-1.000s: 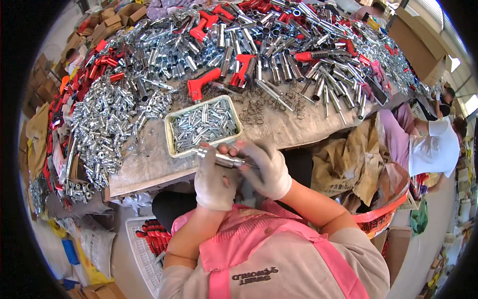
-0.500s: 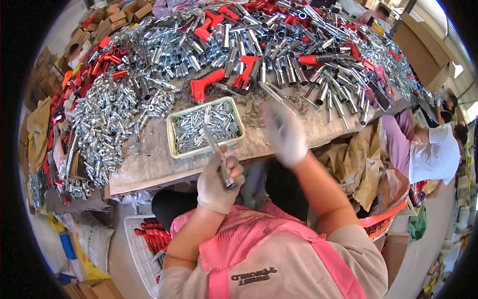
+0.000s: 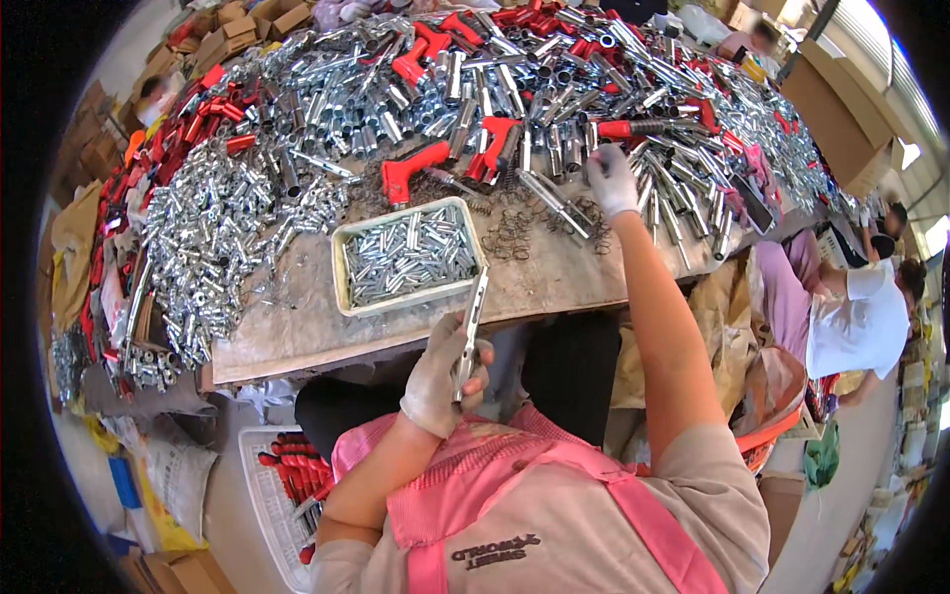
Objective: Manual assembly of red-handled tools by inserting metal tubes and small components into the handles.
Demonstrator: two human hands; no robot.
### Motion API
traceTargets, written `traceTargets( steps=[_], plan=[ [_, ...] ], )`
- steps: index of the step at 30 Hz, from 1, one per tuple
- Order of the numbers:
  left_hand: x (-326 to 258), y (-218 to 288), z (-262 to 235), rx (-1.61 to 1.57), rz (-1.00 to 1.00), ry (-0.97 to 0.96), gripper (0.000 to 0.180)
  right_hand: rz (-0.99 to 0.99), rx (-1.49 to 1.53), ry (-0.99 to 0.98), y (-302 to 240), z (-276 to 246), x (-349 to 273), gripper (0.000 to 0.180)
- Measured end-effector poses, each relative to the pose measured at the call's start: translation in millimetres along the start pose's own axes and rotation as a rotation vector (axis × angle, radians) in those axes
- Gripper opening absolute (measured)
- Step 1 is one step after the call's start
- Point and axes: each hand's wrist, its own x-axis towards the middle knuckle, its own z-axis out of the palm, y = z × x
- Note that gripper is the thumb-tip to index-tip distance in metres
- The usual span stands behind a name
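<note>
My left hand [image 3: 435, 386], in a pale glove with bare fingertips, is closed round a slotted silver metal tube [image 3: 475, 315] that points up and away in front of my apron. Out over the table, my gloved right hand [image 3: 614, 182] reaches to the near edge of a pile of chrome tubes [image 3: 658, 163], beside thin wire springs [image 3: 592, 220]. Its fingers are curled; whatever lies between them is hidden. Two long metal rods [image 3: 554, 204] lie just left of that hand. A pale tray [image 3: 414, 300] of small metal pins stands nearer my left hand.
Red pistol-shaped handles [image 3: 416, 166] lie behind the tray. Small metal fittings [image 3: 203, 238] are heaped at the left. A white basket [image 3: 259, 485] with red-handled parts stands on the floor, lower left. People sit at the right, one in a white shirt [image 3: 859, 322].
My right hand has moved away and to the right, from above the table's front to the tube pile. My left hand has shifted slightly right, with the slotted tube now turned more upright.
</note>
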Motion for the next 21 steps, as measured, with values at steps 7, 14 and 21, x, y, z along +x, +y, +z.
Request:
traceTargets(
  steps=[7,14,21],
  plan=[
    [2.5,4.7,-16.0,-0.135,0.018,0.022,0.039,-0.019,-0.442,-0.561,-16.0,-4.1,-5.8,0.043],
    [-3.6,19.6,-25.4,0.028,0.105,-0.009,0.044,-0.03,0.274,-0.628,-107.3,-41.9,-10.0,0.031],
    [-7.6,30.0,-38.9,0.218,0.072,0.001,0.037,-0.449,0.306,-1.169,-172.8,-27.4,-65.1,0.028]
  ],
)
